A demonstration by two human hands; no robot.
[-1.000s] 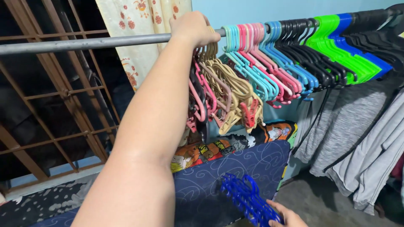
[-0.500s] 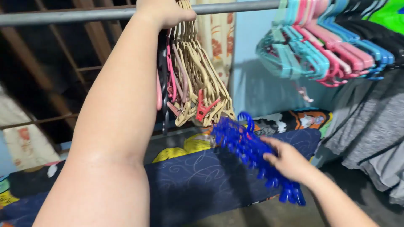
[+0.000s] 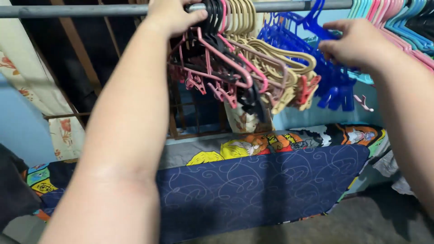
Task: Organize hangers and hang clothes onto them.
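Now mid-hanging — right hand point(image 3: 357, 45), upper right, pinches the bunch of blue hangers point(image 3: 327, 68) with hooks at the rail point(image 3: 90, 10). Left hand point(image 3: 174, 16), top centre, is closed around the rail, touching the pink and beige hangers point(image 3: 244, 68). Next, likely: seat hooks fully, then release.

Your right hand point(image 3: 357, 45) hid the blue hangers' point(image 3: 332, 79) middles, pink and teal hangers point(image 3: 402, 22) ran off-frame — your left elbow too.
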